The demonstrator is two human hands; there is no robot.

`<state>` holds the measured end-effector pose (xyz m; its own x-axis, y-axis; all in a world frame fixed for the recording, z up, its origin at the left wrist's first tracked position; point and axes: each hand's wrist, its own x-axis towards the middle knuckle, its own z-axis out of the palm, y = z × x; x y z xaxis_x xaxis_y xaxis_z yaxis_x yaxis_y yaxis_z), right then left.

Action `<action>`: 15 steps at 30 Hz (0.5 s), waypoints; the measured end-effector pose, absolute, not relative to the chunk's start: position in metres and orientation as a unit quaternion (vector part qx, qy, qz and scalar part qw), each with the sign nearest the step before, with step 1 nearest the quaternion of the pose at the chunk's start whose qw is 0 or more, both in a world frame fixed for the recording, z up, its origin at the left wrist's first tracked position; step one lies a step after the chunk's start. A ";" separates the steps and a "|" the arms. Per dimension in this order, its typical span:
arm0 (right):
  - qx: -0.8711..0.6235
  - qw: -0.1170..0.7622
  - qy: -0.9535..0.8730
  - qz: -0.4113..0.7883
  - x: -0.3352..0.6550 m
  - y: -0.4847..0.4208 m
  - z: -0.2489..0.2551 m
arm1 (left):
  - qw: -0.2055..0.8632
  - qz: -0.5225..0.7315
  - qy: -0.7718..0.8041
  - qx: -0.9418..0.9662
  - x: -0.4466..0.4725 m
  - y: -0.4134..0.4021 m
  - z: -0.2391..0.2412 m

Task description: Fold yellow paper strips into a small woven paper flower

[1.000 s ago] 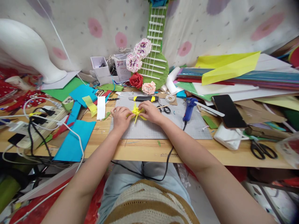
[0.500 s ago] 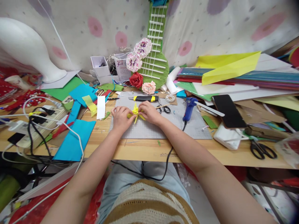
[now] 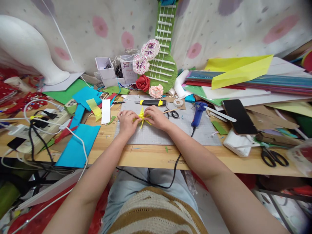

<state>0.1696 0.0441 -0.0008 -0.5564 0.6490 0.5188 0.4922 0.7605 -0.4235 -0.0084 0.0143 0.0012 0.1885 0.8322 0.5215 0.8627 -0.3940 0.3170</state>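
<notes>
Between my two hands is a yellow paper flower (image 3: 142, 117) with narrow pointed petals, held just over the grey cutting mat (image 3: 151, 138). My left hand (image 3: 128, 121) pinches its left side between thumb and fingers. On the other side my right hand (image 3: 156, 117) is closed on a right-hand petal, the fingertips partly covering it. A thin wooden stick (image 3: 168, 111) shows beyond my right fingers. Right behind the hands lie a black and yellow utility knife (image 3: 151, 102) and small black scissors (image 3: 173, 113).
A blue hot glue gun (image 3: 198, 114) stands on the mat's right, its cord running down over the table edge. Further right are a phone (image 3: 239, 116) and larger scissors (image 3: 274, 156). Blue paper (image 3: 79, 146) and a power strip (image 3: 44, 130) lie left. A green paper guitar (image 3: 163, 65) leans behind.
Both hands keep hold of the yellow flower, with only slight finger movement. The whole view has shifted a little.
</notes>
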 end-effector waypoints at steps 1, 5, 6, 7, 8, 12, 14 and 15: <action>-0.330 0.337 -0.875 0.113 0.169 0.043 -0.001 | 0.027 -0.319 -0.547 -0.774 -0.009 0.014 0.001; -0.345 0.334 -0.870 0.109 0.167 0.043 -0.001 | 0.043 -0.312 -0.528 -0.788 -0.010 0.014 0.001; -0.346 0.336 -0.869 0.109 0.166 0.043 -0.001 | 0.046 -0.313 -0.524 -0.791 -0.010 0.013 0.001; -0.347 0.338 -0.868 0.110 0.165 0.043 -0.002 | 0.048 -0.315 -0.521 -0.792 -0.010 0.013 0.000; -0.346 0.340 -0.867 0.110 0.165 0.044 -0.002 | 0.048 -0.316 -0.520 -0.792 -0.010 0.013 0.000; -0.340 0.346 -0.868 0.105 0.166 0.045 -0.003 | 0.042 -0.317 -0.525 -0.789 -0.011 0.014 -0.001; -0.333 0.351 -0.870 0.097 0.166 0.045 -0.004 | 0.043 -0.318 -0.527 -0.787 -0.012 0.015 -0.001; -0.329 0.355 -0.870 0.093 0.166 0.045 -0.004 | 0.044 -0.319 -0.527 -0.786 -0.013 0.015 -0.001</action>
